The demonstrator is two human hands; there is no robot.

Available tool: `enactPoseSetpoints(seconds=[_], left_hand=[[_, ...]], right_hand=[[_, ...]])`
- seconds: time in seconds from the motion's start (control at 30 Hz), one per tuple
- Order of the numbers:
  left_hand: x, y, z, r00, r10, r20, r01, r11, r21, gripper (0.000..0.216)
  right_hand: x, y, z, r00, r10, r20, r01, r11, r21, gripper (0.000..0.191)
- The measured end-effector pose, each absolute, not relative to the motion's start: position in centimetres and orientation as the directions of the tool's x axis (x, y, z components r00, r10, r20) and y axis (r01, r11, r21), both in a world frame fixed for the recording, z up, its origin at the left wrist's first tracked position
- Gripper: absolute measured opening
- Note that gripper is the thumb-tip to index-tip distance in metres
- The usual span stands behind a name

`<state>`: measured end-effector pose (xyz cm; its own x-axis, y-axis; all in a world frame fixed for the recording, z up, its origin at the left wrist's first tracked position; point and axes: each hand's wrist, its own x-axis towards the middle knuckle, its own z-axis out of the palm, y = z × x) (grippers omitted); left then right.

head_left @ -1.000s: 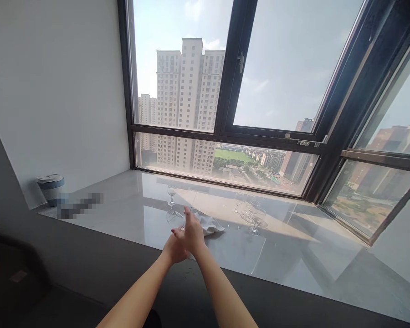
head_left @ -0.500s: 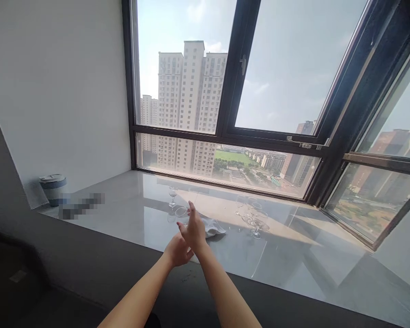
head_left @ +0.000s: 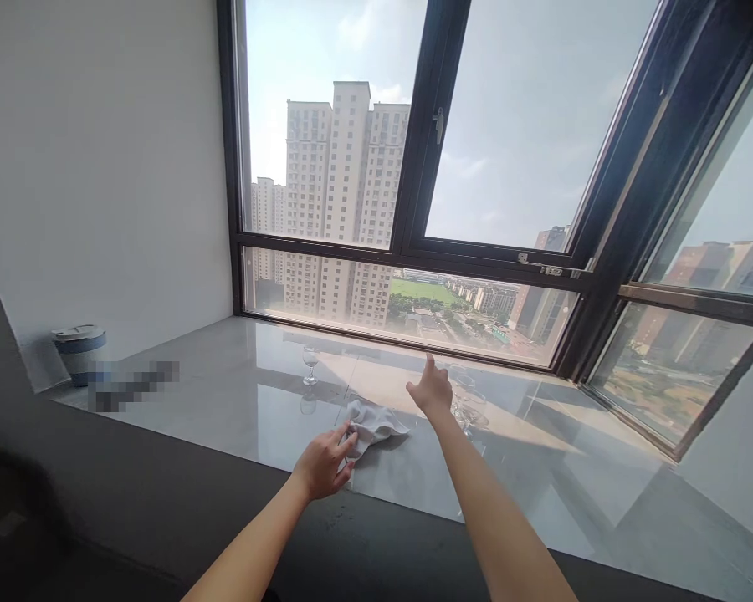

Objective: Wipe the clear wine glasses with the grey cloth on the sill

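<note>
My left hand is at the near edge of the grey sill, its fingers apart at the left side of a crumpled white cloth. Whether the fingertips press on the cloth is hard to tell. My right hand reaches farther over the sill, thumb and index finger spread, with no object visible in it. Just beyond and right of it stand several clear stemmed glasses, partly hidden by the hand and forearm. One more stemmed glass stands upright behind the cloth, to the left.
The glossy tiled sill ends in a straight front edge. A lidded white-and-blue container stands at the far left by the wall, beside a blurred-out patch. Dark window frames border the back and right.
My hands were close together and have parted: the right moved right toward the grouped glasses, the left stayed near the cloth. A glass rim beside the hands no longer shows there. The view shifted slightly.
</note>
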<state>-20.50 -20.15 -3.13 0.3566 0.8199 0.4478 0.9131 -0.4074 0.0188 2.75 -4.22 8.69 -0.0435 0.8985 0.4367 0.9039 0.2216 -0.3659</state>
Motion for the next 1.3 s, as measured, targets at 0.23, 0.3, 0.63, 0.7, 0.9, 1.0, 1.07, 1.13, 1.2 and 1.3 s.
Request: enactPoseSetpoints(seconds=[0.23, 0.3, 0.63, 0.7, 0.9, 1.0, 1.07, 1.13, 1.2, 1.3], left_hand=[[-20.3, -20.5, -2.8, 0.346, 0.825, 0.447, 0.918, -0.396, 0.022, 0.048], [-20.3, -20.5, -2.8, 0.339, 0.825, 0.453, 0.92, -0.392, 0.025, 0.046], [-20.2, -20.4, -3.0, 0.329, 0.831, 0.449, 0.925, -0.378, 0.023, 0.046], [-20.2, -20.4, -3.1, 0.325, 0.834, 0.446, 0.927, -0.373, 0.023, 0.046], [-20.0, -20.5, -2.8, 0.32, 0.844, 0.43, 0.929, -0.368, 0.033, 0.046], [-19.9, -20.7, -2.6, 0.311, 0.856, 0.412, 0.936, -0.351, 0.024, 0.046], [-19.8, -20.7, -2.5, 0.313, 0.863, 0.396, 0.939, -0.345, 0.01, 0.048], [-19.8, -20.7, -2.5, 0.322, 0.866, 0.382, 0.938, -0.347, -0.004, 0.049], [-19.8, -20.7, -2.6, 0.323, 0.868, 0.378, 0.939, -0.345, -0.012, 0.049], [-19.8, -20.6, -2.8, 0.317, 0.866, 0.386, 0.941, -0.339, -0.013, 0.048]], right_hand=[[6.3, -1.0, 8.0, -0.052, 0.963, 0.263, 0.992, 0.08, -0.094, 0.08], [6.5, -0.5, 7.8, -0.066, 0.969, 0.24, 0.995, 0.081, -0.051, 0.079], [6.9, 1.6, 8.0, -0.136, 0.97, 0.204, 0.991, 0.132, 0.031, 0.07], [7.0, 1.9, 8.1, -0.138, 0.968, 0.209, 0.99, 0.132, 0.043, 0.069], [7.4, 2.3, 7.8, -0.14, 0.964, 0.225, 0.99, 0.129, 0.06, 0.064], [7.6, 2.3, 7.3, -0.136, 0.959, 0.249, 0.99, 0.123, 0.07, 0.06], [7.8, 2.5, 6.9, -0.136, 0.953, 0.269, 0.99, 0.12, 0.074, 0.06], [8.0, 2.6, 6.5, -0.139, 0.948, 0.287, 0.989, 0.12, 0.083, 0.06], [8.3, 2.7, 6.2, -0.145, 0.942, 0.302, 0.988, 0.121, 0.099, 0.057], [8.4, 2.5, 6.5, -0.145, 0.936, 0.322, 0.987, 0.113, 0.116, 0.054]])
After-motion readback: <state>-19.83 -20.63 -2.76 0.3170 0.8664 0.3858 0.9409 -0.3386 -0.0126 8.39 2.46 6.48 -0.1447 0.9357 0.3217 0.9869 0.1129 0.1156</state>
